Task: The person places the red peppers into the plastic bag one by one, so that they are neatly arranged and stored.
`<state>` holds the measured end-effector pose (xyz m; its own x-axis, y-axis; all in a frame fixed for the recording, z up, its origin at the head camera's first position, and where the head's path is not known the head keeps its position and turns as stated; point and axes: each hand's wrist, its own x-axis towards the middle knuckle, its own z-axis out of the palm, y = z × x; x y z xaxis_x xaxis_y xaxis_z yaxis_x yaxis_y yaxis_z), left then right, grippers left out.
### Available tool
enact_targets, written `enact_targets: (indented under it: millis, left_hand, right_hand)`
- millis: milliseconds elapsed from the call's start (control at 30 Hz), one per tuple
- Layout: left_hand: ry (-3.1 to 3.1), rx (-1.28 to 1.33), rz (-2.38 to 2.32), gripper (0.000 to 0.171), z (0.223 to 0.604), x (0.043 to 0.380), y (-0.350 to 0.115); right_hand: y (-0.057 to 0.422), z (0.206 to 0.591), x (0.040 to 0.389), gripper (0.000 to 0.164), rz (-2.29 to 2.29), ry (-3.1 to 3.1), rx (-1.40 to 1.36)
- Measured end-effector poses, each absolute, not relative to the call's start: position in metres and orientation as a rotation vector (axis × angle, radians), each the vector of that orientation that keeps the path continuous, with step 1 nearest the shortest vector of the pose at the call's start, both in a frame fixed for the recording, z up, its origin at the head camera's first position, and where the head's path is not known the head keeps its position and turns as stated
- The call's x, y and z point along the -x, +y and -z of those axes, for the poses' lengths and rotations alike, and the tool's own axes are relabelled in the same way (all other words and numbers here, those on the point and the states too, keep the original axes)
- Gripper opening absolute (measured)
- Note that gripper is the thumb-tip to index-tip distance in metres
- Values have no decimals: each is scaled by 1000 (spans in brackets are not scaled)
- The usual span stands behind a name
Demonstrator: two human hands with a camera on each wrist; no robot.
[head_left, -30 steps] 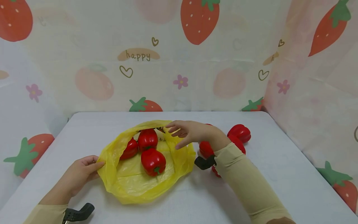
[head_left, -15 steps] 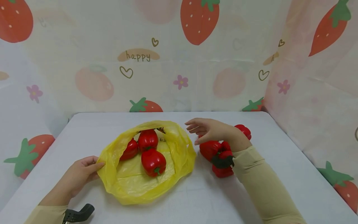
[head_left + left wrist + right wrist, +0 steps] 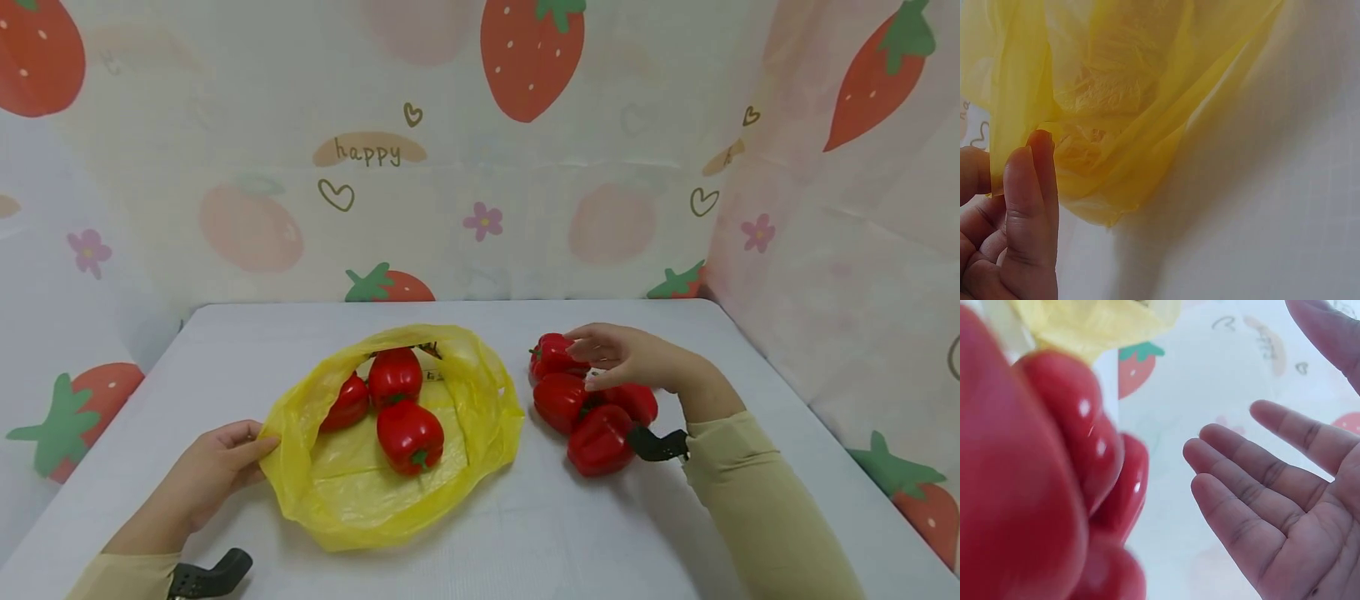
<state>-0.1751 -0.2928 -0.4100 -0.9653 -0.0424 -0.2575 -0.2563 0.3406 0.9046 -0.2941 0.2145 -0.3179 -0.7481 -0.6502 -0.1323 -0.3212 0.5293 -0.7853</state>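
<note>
The left hand [image 3: 217, 471] pinches the left edge of a thin, translucent yellow plastic bag [image 3: 491, 433], its thumb and fingertips drawn together on the crumpled film; the left wrist view shows the bag hanging down beside those fingers. The right hand [image 3: 648, 360] holds nothing: in the right wrist view its fingers lie nearly straight and slightly apart, with the thumb set well away from them, and a gap shows between the fingertips and the nearest peppers. In the head view this hand hangs over a cluster of glossy red bell peppers to the right of the bag, partly covering them. Of that cluster, one pepper lies at the back [image 3: 553, 357], one at the left [image 3: 560, 402], one at the front [image 3: 600, 442] and one at the right [image 3: 633, 402], bunched close together on the white tabletop [image 3: 495, 533]. The bag lies on the same top with its wide mouth facing the person, and three more glossy red bell peppers are inside: one upper [image 3: 395, 377], one lower [image 3: 410, 439] with its green stem turned toward the viewer, and one at the left [image 3: 348, 406], partly hidden by the bag's wall. Beige sleeves [image 3: 780, 508] cover both forearms.
</note>
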Motion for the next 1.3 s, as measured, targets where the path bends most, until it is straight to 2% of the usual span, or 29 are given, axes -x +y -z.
enact_targets:
  millis: [467,900,1300]
  left_hand:
    - [2416,265,-1677,43,409,175,-292]
    - [2426,268,-1667,43,409,174,-292]
    - [2439,286,-1638,43,407,172,-291]
  right_hand:
    - [247,339,278,62,1124,2334,671]
    - [249,347,265,62,1156,2260,694]
    - [253,349,258,55,1017,2324,726]
